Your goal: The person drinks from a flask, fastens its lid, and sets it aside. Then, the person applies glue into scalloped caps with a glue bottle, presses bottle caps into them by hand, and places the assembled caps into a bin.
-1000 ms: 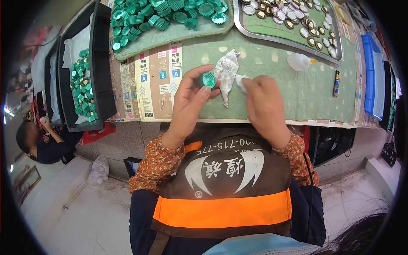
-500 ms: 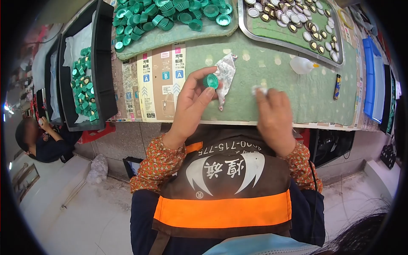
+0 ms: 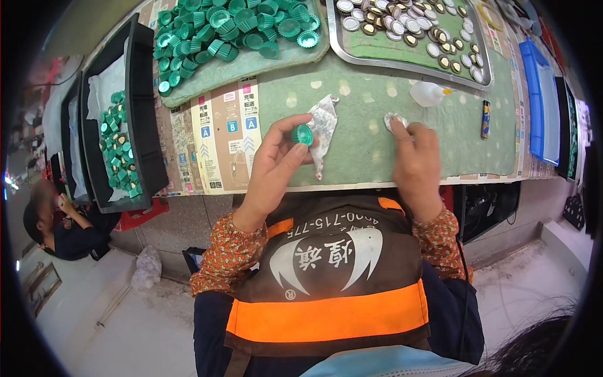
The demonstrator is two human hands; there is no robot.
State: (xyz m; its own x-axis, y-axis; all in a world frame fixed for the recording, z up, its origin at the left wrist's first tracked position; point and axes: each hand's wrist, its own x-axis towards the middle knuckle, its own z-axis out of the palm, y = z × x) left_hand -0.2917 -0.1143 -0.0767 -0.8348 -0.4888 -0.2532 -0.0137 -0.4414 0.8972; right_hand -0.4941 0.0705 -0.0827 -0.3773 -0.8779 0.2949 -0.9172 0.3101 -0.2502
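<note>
A green fluted cup point(image 3: 302, 134) is pinched between the fingers and thumb of my left hand point(image 3: 276, 160), its opening turned up. Just right of it a crumpled, spotted white cloth point(image 3: 324, 129) lies on the green table cover point(image 3: 358, 157). My right hand point(image 3: 417, 160) has its fingers closed on a small white wad point(image 3: 395, 120) against the cover. Beyond that hand stands a white bottle with a yellow tip point(image 3: 428, 93), and a dark blue and yellow tube point(image 3: 485, 119) lies to its right.
Many green cups point(image 3: 232, 28) fill a mat at the back left. A metal tray point(image 3: 408, 69) at the back right holds round white and dark pieces. A black crate point(image 3: 146, 113) with green pieces stands left; a blue tray point(image 3: 535, 100), right. Another person point(image 3: 69, 232) sits far left.
My right hand has moved right with the white wad, away from the spotted cloth. My left hand still holds the green cup. The whole view has shifted slightly.
</note>
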